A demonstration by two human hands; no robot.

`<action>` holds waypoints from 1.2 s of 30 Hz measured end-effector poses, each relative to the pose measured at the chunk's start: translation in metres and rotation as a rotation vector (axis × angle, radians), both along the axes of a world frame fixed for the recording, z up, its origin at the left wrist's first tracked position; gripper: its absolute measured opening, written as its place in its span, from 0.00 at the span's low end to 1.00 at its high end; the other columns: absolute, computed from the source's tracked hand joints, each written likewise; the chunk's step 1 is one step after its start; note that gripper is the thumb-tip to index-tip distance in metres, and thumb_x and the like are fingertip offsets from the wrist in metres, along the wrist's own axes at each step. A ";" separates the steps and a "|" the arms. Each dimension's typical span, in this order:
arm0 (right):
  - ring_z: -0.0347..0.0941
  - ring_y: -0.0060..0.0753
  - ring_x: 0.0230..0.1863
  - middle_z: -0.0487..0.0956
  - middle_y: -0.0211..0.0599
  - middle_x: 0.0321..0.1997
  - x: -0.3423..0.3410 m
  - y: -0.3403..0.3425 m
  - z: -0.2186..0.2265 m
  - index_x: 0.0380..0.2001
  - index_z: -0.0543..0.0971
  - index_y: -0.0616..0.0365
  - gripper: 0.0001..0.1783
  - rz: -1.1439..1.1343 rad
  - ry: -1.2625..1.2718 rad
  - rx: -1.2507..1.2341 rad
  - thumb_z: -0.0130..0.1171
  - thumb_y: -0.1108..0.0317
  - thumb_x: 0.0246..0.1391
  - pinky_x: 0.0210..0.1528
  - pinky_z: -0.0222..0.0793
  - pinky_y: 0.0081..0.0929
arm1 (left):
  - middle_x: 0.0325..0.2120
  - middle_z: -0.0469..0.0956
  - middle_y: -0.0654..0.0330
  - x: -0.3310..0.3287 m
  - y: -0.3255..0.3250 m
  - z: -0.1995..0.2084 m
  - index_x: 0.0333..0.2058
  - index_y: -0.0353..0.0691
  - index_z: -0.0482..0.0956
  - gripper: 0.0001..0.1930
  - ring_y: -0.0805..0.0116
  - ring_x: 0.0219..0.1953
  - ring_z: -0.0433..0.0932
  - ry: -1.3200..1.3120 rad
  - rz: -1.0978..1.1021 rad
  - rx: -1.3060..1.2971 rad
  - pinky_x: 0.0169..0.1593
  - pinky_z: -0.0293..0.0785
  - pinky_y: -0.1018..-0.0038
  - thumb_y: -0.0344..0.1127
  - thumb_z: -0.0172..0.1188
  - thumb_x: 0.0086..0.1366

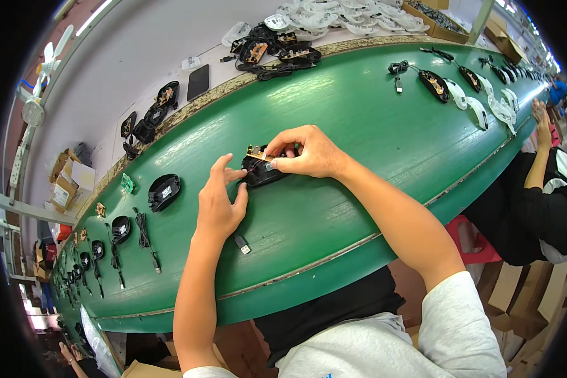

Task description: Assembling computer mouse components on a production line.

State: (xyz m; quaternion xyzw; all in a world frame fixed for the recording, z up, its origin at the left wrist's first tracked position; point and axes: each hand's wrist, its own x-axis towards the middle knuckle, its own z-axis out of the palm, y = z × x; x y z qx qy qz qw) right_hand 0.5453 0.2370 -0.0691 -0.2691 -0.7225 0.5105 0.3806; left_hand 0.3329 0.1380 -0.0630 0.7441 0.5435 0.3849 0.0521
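My right hand (305,151) is closed in a pinch, thumb and fingers gripping a small tan circuit board (257,153) over a black mouse shell (264,175). My left hand (219,198) has its fingers spread, one fingertip against the shell's left edge and the thumb just below, apart from the finger; I can't make out whether it bears any weight. The shell lies on the green table (334,208) in front of me, and a black plug (242,244) lies just below my left thumb.

As far along as I can judge, the board has been brought to its shell but isn't seated: it sits tilted, its left end above the rim. Thin wires show between the two, though my fingers hide where they join. Getting the board flat inside seems to be what's left here, and no cover is on this shell.

For comparison, a dark shell (164,192) to my left shows no board, with a coiled cord (143,232) near it. Off to my right, another shell (434,85) has a board lying in it, uncovered, with whitish curved covers (476,112) beside it.
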 end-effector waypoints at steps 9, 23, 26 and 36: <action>0.61 0.16 0.23 0.80 0.24 0.25 -0.005 -0.004 0.000 0.31 0.86 0.56 0.09 -0.013 -0.025 0.034 0.65 0.73 0.42 0.27 0.59 0.14 | 0.35 0.83 0.57 -0.002 -0.004 0.000 0.54 0.33 0.68 0.30 0.60 0.37 0.80 0.051 -0.018 -0.048 0.44 0.76 0.69 0.24 0.64 0.50; 0.62 0.14 0.24 0.81 0.24 0.28 -0.011 -0.025 0.018 0.34 0.85 0.57 0.09 0.027 -0.008 0.015 0.64 0.73 0.46 0.28 0.59 0.14 | 0.43 0.81 0.57 -0.014 -0.022 0.028 0.55 0.37 0.68 0.35 0.60 0.45 0.77 0.030 0.011 -0.042 0.53 0.70 0.66 0.31 0.70 0.47; 0.62 0.14 0.24 0.81 0.24 0.28 -0.008 -0.023 0.020 0.35 0.85 0.57 0.10 0.049 0.015 -0.018 0.64 0.74 0.46 0.28 0.59 0.13 | 0.45 0.80 0.58 -0.010 -0.017 0.027 0.56 0.38 0.68 0.36 0.60 0.46 0.77 0.041 0.003 -0.007 0.54 0.69 0.66 0.33 0.72 0.46; 0.67 0.15 0.26 0.83 0.26 0.30 -0.003 -0.013 0.017 0.35 0.85 0.58 0.10 0.080 -0.009 -0.008 0.66 0.75 0.45 0.30 0.63 0.14 | 0.48 0.80 0.59 -0.010 -0.002 0.008 0.56 0.41 0.65 0.41 0.58 0.47 0.75 0.026 -0.046 -0.127 0.57 0.65 0.66 0.35 0.76 0.42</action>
